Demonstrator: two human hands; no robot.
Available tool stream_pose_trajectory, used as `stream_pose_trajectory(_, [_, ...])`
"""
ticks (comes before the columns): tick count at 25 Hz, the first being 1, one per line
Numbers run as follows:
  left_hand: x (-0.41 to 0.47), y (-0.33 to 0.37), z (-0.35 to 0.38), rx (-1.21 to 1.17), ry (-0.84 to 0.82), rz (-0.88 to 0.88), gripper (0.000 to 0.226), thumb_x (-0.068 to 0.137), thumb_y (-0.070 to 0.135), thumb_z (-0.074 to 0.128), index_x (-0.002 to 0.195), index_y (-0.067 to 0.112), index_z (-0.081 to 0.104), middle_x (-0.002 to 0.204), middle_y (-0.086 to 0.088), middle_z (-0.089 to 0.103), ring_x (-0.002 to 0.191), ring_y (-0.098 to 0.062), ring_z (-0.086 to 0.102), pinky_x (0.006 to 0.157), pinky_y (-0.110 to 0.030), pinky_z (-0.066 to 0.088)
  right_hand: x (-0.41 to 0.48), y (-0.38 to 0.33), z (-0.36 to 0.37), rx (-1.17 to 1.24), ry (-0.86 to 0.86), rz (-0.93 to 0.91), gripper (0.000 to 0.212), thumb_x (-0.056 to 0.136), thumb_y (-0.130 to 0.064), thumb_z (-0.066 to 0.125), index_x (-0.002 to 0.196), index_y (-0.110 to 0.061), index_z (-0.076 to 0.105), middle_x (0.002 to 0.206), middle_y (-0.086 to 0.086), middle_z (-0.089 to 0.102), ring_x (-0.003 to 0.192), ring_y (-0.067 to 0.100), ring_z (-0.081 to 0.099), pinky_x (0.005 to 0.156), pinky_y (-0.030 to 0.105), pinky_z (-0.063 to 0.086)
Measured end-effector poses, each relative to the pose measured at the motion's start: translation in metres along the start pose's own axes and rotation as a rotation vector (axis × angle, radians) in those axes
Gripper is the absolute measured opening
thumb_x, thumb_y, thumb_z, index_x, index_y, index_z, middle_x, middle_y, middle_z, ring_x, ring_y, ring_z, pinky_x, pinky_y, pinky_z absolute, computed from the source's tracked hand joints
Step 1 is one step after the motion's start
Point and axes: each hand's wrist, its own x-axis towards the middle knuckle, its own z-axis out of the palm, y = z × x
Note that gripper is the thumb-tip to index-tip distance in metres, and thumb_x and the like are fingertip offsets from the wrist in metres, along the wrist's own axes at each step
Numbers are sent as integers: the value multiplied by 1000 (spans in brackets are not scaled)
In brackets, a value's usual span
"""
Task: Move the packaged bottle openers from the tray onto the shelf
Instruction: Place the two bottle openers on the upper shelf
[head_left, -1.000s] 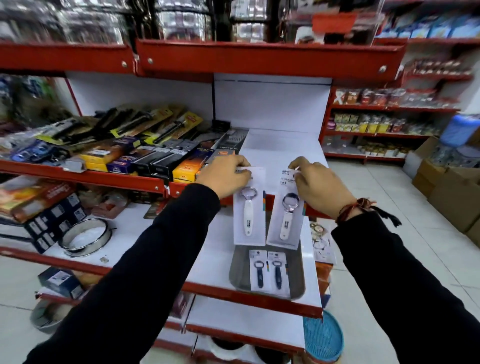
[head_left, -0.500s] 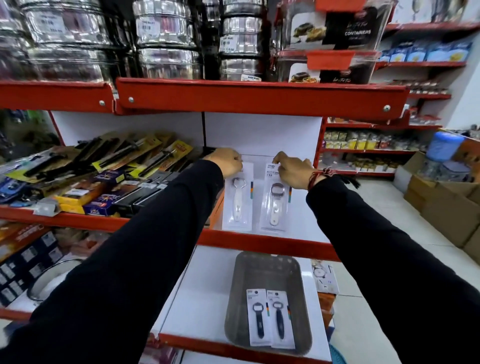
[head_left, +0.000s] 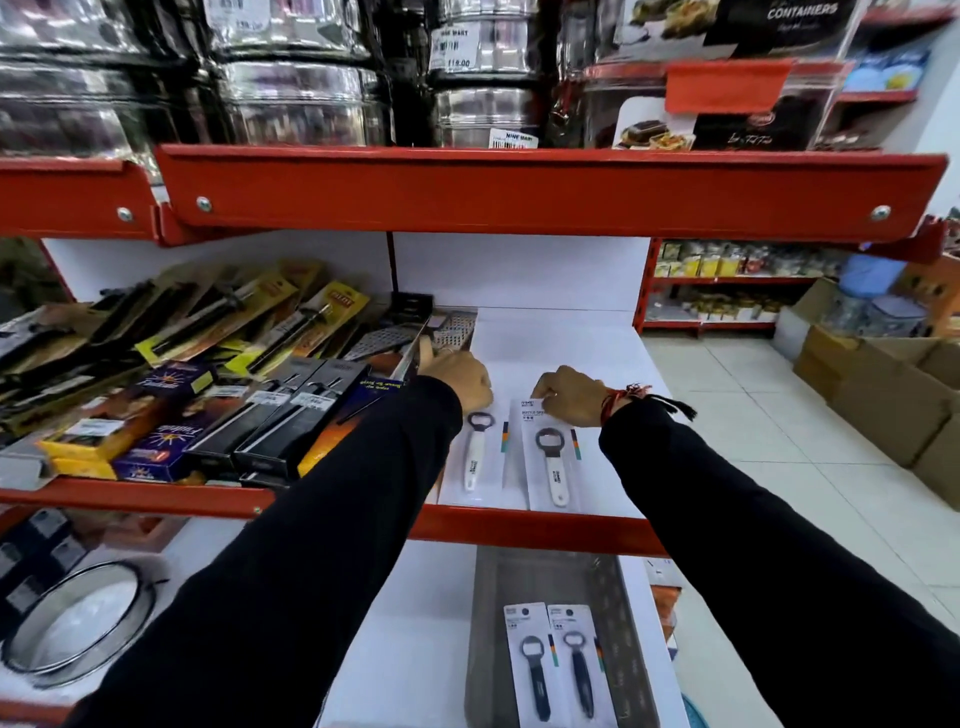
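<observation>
Two white-handled packaged bottle openers lie flat side by side on the white shelf (head_left: 550, 338). My left hand (head_left: 460, 382) rests on the top of the left pack (head_left: 475, 457). The right pack (head_left: 553, 462) has my right hand (head_left: 569, 397) pressing on its top edge. Below, a grey metal tray (head_left: 613, 613) on the lower shelf holds two dark-handled packaged openers (head_left: 532, 665), (head_left: 579, 660) lying next to each other.
Boxed kitchen tools (head_left: 270, 431) and carded peelers (head_left: 218, 322) crowd the shelf left of my hands, with graters (head_left: 452, 327) just behind my left hand. Steel tins (head_left: 301, 98) fill the upper shelf. A sieve (head_left: 78, 623) lies lower left. Cardboard boxes (head_left: 883, 395) stand on the floor right.
Both hands carried the white-handled packs up from the tray level and laid them flat on the middle shelf. The view tilted up and moved closer.
</observation>
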Motion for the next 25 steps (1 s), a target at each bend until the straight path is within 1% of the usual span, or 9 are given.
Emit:
stream_pose_trajectory(6, [-16,6,22,135,134,94,29,87,36,45,103,29,68,86,5,72,116,-25,57,110,-60,-28,-3,-1,30,-128,84,72,31,90,-16,48,113,-28,66,125,-2,60,121,27,54,105,44,33])
stream_pose_trajectory(9, [-30,11,26,235,186,115,34,89,35,38,98,26,70,73,5,71,111,-26,63,108,-61,-31,-15,2,37,-151,167,53,29,91,-22,48,116,-29,62,123,-5,64,119,25,55,101,42,33])
stream_pose_trajectory(11, [-39,12,25,236,208,109,36,91,35,35,101,26,69,75,5,71,107,-25,65,111,-61,-29,-26,3,37,-152,212,31,32,93,-29,48,123,-28,59,128,-4,62,121,26,54,101,42,34])
stream_pose_trajectory(13, [-52,14,20,179,220,91,37,93,36,35,110,26,66,95,4,72,109,-23,64,116,-61,-20,-45,3,36,-134,274,10,35,94,-33,46,127,-27,57,130,-2,61,121,27,54,99,42,35])
stream_pose_trajectory(15, [-69,17,14,94,287,86,36,95,35,37,118,26,63,117,2,67,111,-21,62,118,-53,8,-67,2,33,-127,366,-11,34,95,-35,46,125,-26,58,123,-1,64,116,27,55,97,41,37])
stream_pose_trajectory(17, [-94,25,8,-17,410,90,34,95,34,41,120,25,62,122,0,64,110,-22,61,104,-44,36,-96,-2,30,-154,463,-39,31,95,-35,46,119,-25,62,114,2,66,109,29,57,93,41,42])
stream_pose_trajectory(19, [-120,34,5,-153,495,109,31,96,33,42,116,23,63,115,-1,65,105,-24,62,86,-40,50,-125,-7,30,-118,510,-75,27,95,-32,45,113,-21,64,108,7,66,102,30,59,86,40,48])
stream_pose_trajectory(22, [-161,46,4,-266,535,154,28,96,38,42,101,21,64,97,0,65,92,-22,62,71,-36,51,-170,-12,35,4,496,-105,21,95,-31,42,106,-22,57,95,3,67,87,27,62,70,35,49])
stream_pose_trajectory(25, [-201,60,24,-321,491,230,30,90,47,43,85,24,61,80,4,61,77,-19,58,62,-30,46,-209,-2,53,-23,358,-109,18,94,-37,38,102,-26,50,83,0,69,75,28,64,62,33,45])
